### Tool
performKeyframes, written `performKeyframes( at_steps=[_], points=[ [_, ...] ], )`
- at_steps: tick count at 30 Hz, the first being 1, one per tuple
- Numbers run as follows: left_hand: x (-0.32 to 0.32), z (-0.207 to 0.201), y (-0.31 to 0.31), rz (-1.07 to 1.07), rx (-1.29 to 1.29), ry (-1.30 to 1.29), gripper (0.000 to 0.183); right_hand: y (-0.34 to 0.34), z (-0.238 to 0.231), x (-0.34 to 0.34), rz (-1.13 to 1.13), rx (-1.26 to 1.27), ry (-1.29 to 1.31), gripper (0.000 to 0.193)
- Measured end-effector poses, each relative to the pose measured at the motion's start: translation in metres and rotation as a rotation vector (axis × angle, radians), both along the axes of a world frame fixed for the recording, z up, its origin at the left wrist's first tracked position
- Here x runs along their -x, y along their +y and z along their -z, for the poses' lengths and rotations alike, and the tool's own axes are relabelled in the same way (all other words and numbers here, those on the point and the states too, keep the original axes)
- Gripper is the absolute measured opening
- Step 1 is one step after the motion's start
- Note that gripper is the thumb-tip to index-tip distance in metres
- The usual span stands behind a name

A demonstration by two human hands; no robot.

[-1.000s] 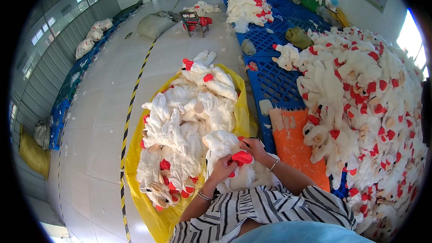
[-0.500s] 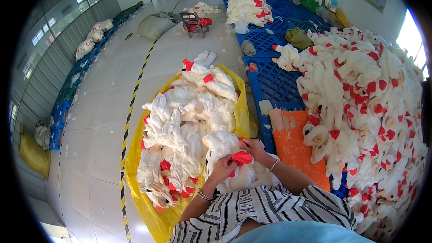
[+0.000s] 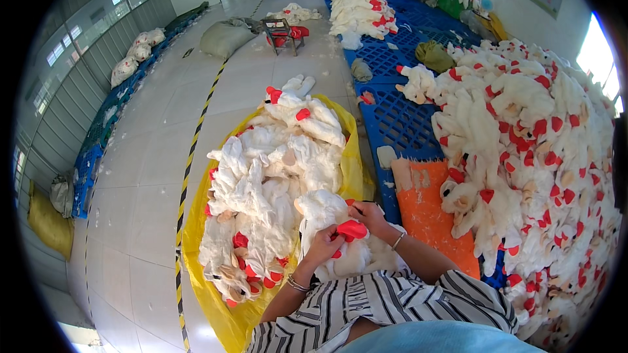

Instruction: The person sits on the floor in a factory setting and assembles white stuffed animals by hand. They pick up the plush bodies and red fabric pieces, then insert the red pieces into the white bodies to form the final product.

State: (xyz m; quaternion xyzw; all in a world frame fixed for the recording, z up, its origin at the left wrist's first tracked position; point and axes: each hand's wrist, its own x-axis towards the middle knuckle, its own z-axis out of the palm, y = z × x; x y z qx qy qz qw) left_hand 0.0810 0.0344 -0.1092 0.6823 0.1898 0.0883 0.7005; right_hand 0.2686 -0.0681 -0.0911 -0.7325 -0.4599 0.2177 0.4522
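Observation:
A white plush toy with red patches rests against my lap. My left hand pinches a red fabric piece of it between thumb and fingers. Just to the right and a little farther off, my right hand is closed at the toy's edge beside another bit of red; what its fingertips grip is too small to make out. In front of me and to the left, a heap of limp white plush skins with red parts fills a spread yellow plastic sheet.
A tall pile of white and red plush skins rises at my right. Blue plastic pallets and an orange mat lie between. Farther off are a small stool and a greyish sack. Striped floor tape runs along the left.

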Motion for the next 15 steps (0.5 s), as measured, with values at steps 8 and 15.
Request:
performKeyframes(
  at_steps=[8,15],
  points=[
    [0.0001,0.0013,-0.0001,0.006,0.02,-0.011,0.016,-0.0004,0.0006,-0.0006,-0.009,-0.014,-0.011,0.027],
    [0.0004,-0.0027,-0.0011,-0.024,0.004,-0.003,0.016,-0.0012,-0.0018,0.0001,-0.012,-0.014,-0.021,0.026]
  ],
)
